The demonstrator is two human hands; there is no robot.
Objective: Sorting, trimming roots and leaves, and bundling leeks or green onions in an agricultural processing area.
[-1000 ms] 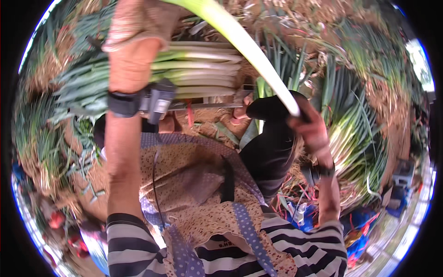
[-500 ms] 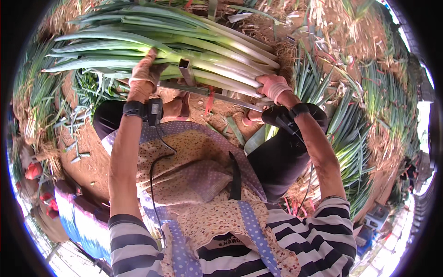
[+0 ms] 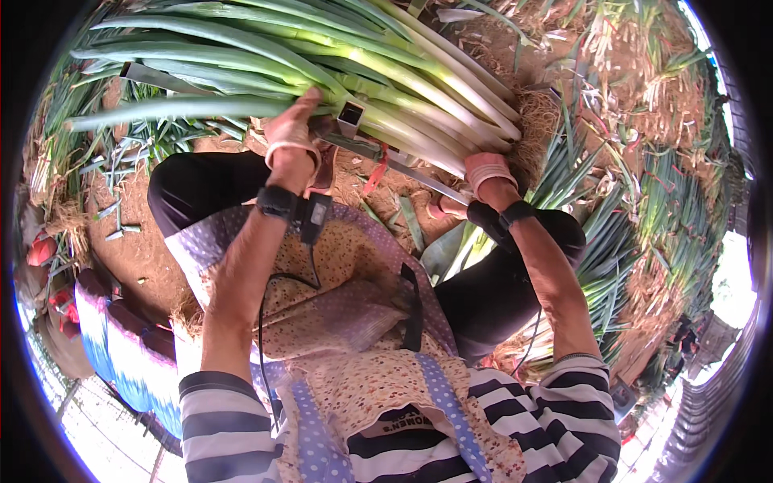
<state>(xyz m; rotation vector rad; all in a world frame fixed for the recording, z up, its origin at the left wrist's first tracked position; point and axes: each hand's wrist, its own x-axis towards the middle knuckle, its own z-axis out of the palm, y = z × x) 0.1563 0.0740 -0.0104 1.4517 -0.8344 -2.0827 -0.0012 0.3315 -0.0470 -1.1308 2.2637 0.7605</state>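
A metal rack (image 3: pixel 403 167) on bare soil (image 3: pixel 145 249) carries stacked leeks (image 3: pixel 338 60).

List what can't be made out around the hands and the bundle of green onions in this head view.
- Left hand: fingertips buried among the green onions; its grip can't be judged.
- Right hand: fingers tucked under the white stalks.
- Metal frame: mostly covered by the bundle; its shape is unclear.
- Leaf tips: cut off at the top and left rim.
- Roots: blurred against straw and soil.

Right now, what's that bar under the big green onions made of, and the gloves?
The bar looks like bare grey metal: square, hollow at its open end, dull sheen. The gloves on the left hand and right hand look like knitted fabric, pinkish with ribbed cuffs; any coating cannot be told.
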